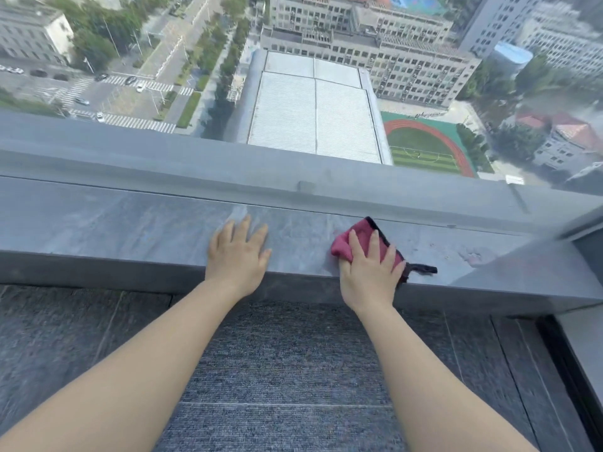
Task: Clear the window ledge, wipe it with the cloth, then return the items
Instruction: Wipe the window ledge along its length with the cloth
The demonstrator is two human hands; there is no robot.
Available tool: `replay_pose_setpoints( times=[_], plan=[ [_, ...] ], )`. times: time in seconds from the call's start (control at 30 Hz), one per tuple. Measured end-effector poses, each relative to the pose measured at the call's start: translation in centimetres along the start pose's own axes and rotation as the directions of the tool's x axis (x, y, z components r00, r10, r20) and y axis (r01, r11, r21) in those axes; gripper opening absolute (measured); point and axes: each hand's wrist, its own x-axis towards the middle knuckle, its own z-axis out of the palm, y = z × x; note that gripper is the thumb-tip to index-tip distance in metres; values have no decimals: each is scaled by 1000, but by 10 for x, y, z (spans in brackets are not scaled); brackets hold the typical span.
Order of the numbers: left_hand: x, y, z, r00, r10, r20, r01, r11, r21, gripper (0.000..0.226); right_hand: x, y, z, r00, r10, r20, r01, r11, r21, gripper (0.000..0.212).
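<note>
Head view, nearest first: blue-grey carpet [280,370] lies below the two bare forearms, with dark stone tiles [65,337] on either side of it. Both arms reach forward to the ledge [114,223], a grey stone slab running across the whole picture.

The left hand [236,252] lies flat on the ledge, palm down, fingers straight and slightly spread, holding nothing. Well to its right, the right hand [368,269] presses down on the cloth [349,238] with straight, spread fingers (the thumb is hidden, so whether it hooks the cloth I cannot tell). The cloth is pink-red with a dark edge; it is bunched under the palm and shows beyond the fingertips, and a dark tab of it sticks out just right of the hand at the ledge's front edge.

Beyond the fingertips of both hands, a grey window frame [293,171] runs along the back of the ledge. Past the glass, far below, are a flat white roof [313,102], a sports field [421,148] with a red track, and streets. No container, label or writing can be made out.
</note>
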Motion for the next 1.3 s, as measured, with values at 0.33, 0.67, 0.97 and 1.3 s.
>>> replay_pose_setpoints(
  times=[0.33,0.67,0.97,1.3],
  plan=[
    [-2,-1,8,1000,-13,-18,13,1000,-22,53,35,-48,10,999,24,46,-25,999,26,63],
    [-6,-17,-7,1000,-10,4,10,998,-58,53,14,1,7,926,-370,76,377,919,-115,56],
    [-10,-43,-13,999,-21,40,22,999,-32,59,29,-77,16,991,125,40,-126,991,43,60],
    [-20,-67,-17,999,-44,-8,44,997,-56,53,-2,-79,23,867,-491,86,497,864,-77,58]
  ],
)
